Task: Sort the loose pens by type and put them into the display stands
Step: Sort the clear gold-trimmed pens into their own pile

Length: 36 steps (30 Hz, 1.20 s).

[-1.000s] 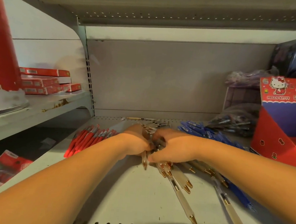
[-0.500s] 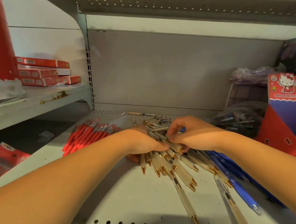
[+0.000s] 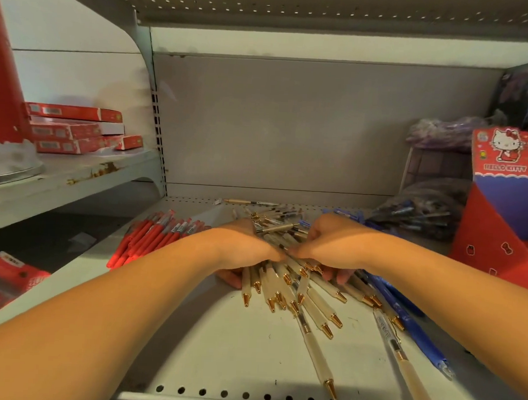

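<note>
Head view, centre frame: I see the right hand [image 3: 335,249] has dropped beside the left hand [image 3: 246,248]; both curl round the cream pens [image 3: 318,305], likely gathering one type.

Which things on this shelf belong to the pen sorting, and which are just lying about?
Job: cream pens, gripped by left hand and right hand; red pens; blue pens; Hello Kitty stand.
Lying about: red boxes; purple bag; red packets.

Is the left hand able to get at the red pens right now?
Likely yes, once freed: the left hand grips the cream pens, but the red pens lie uncovered right beside its wrist.
</note>
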Each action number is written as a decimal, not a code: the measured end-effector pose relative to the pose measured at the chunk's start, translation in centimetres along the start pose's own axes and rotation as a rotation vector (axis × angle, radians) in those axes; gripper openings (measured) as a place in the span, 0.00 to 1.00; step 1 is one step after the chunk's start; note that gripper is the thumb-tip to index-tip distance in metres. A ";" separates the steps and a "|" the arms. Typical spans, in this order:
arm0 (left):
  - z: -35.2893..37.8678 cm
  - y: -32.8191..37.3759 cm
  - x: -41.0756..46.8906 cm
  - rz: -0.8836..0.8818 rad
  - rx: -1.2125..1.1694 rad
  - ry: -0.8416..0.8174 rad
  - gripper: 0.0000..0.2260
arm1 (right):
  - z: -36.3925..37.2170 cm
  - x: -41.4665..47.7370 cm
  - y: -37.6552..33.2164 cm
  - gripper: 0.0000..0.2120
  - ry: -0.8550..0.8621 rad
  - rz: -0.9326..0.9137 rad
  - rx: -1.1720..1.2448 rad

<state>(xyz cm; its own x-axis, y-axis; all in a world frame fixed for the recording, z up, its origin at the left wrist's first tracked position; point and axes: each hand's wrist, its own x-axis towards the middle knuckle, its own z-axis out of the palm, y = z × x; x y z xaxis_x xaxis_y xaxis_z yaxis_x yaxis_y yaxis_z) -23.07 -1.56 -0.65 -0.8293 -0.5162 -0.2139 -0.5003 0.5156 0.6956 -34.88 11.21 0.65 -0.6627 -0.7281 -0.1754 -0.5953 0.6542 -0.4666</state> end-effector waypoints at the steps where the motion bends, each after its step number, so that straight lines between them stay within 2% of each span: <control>1: 0.2 0.1 -0.1 0.005 0.041 0.017 0.16 | 0.2 -0.1 -0.3 0.16 0.004 0.001 -0.006; 2: 0.4 0.2 -0.2 0.004 0.085 0.032 0.20 | 0.4 -0.2 -0.6 0.15 0.009 0.000 -0.007; 4: 0.5 0.4 -0.4 -0.006 0.108 0.030 0.22 | 0.5 -0.4 -0.7 0.10 0.022 0.001 0.066; 7: 0.0 0.5 -0.6 -0.028 0.047 -0.062 0.16 | 0.4 -0.8 -0.6 0.06 0.006 0.016 0.270; 11: -0.9 0.8 -0.7 -0.030 0.047 -0.140 0.07 | 1.1 -1.3 -1.6 0.08 0.011 -0.017 0.316; 15: -2.3 0.3 -0.9 -0.014 0.038 -0.133 0.07 | 1.5 -1.6 -2.6 0.10 -0.009 -0.103 0.256; 17: -2.9 0.1 -1.1 -0.024 0.092 -0.148 0.05 | 1.5 -1.7 -2.9 0.11 -0.050 -0.154 0.324; 20: -3.2 0.3 -1.4 -0.028 0.141 -0.101 0.10 | 1.6 -1.5 -3.5 0.08 -0.092 -0.156 0.369; 23: -2.8 0.5 -1.6 0.010 0.215 -0.037 0.08 | 1.0 -1.1 -3.3 0.08 -0.143 -0.148 0.443; 25: -2.3 0.6 -1.9 0.010 0.325 -0.036 0.16 | 0.2 -1.0 -2.3 0.06 -0.085 -0.187 0.250; 27: -1.8 0.6 -2.0 0.035 0.555 0.000 0.32 | -0.5 -1.3 -1.1 0.05 -0.039 -0.195 -0.078; 28: -1.5 0.7 -2.2 0.037 0.626 0.019 0.36 | -0.7 -1.5 -0.8 0.07 -0.054 -0.177 -0.192; 29: -1.4 0.9 -2.3 0.031 0.650 0.018 0.37 | -0.8 -1.8 -0.5 0.12 -0.080 -0.151 -0.263; 33: -1.4 0.8 -2.2 -0.001 0.481 -0.058 0.18 | -0.4 -3.1 -0.8 0.31 -0.126 -0.159 -0.399; 36: -1.4 0.7 -2.0 0.020 0.463 -0.027 0.20 | 0.6 -3.8 -1.6 0.44 -0.167 -0.181 -0.514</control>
<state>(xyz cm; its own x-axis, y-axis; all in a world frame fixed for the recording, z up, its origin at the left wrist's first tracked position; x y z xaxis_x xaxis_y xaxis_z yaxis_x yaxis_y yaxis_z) -21.43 -1.10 1.23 -0.8429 -0.4884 -0.2259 -0.5378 0.7794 0.3213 -31.15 12.80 1.50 -0.4735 -0.8329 -0.2864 -0.8649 0.5013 -0.0277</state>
